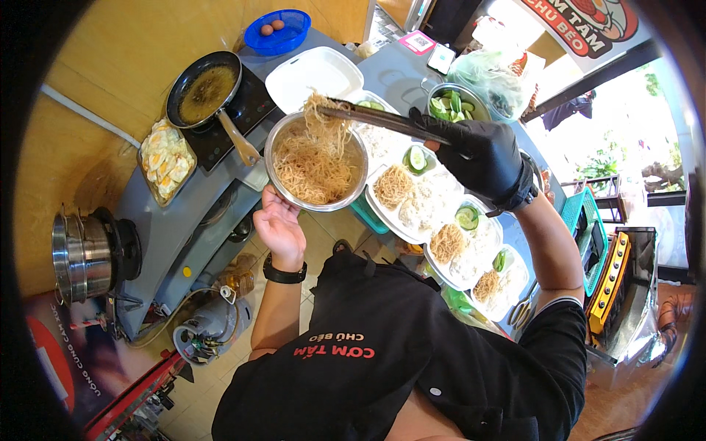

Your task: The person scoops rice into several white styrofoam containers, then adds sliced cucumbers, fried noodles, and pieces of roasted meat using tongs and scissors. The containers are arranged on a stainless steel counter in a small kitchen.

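Black-gloved, the right hand (482, 160) grips tongs (393, 119) pinching brown strands (327, 126). Below them, the bare left hand (282, 228) holds the bowl (358, 170); beyond it sits a white box (312, 78).

Left fingers (272, 195) under near edge of bowl (358, 159); shreds (315, 176) in bowl. Left of and beyond these fingers: pan (233, 79) on cooktop (255, 92). Farther left: fried eggs (168, 156) on tray. Right fingers (457, 131) around tongs (386, 117); tips leftward, above bowl. Just beyond right fingers: cucumber slices (451, 109) in pot (482, 113). Nearer body than right fingers: meal boxes (401, 234) in row.
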A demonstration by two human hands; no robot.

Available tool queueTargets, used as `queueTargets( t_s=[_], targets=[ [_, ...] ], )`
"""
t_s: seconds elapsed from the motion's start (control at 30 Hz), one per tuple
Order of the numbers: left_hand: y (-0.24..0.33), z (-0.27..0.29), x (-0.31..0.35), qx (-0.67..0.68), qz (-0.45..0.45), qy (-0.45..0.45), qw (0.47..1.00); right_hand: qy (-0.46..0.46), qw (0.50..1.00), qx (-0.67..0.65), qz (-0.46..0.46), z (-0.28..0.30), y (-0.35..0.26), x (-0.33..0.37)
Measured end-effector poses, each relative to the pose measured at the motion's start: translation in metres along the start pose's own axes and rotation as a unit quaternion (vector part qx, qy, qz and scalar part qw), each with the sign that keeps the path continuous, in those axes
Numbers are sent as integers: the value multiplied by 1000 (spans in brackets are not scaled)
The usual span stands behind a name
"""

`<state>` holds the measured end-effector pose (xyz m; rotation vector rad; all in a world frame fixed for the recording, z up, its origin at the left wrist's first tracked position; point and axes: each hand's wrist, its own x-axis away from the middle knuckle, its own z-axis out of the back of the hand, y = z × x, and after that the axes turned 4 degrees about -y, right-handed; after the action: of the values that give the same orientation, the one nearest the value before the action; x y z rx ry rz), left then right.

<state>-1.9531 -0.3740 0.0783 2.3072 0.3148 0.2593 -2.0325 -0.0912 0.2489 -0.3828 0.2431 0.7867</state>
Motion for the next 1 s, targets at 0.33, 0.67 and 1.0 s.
queueTargets(
  t_s=[0.33, 0.67, 1.0],
  targets=[
    [4, 22, 4, -28, -11, 43, 999, 1, 999, 35, -31, 6, 25, -25],
    [0, 49, 12, -42, -11, 57, 997, -229, 959, 168, 18, -118, 91, -64],
    [-2, 41, 13, -34, -17, 72, 997, -234, 966, 106, -6, -60, 67, -86]
  ],
)
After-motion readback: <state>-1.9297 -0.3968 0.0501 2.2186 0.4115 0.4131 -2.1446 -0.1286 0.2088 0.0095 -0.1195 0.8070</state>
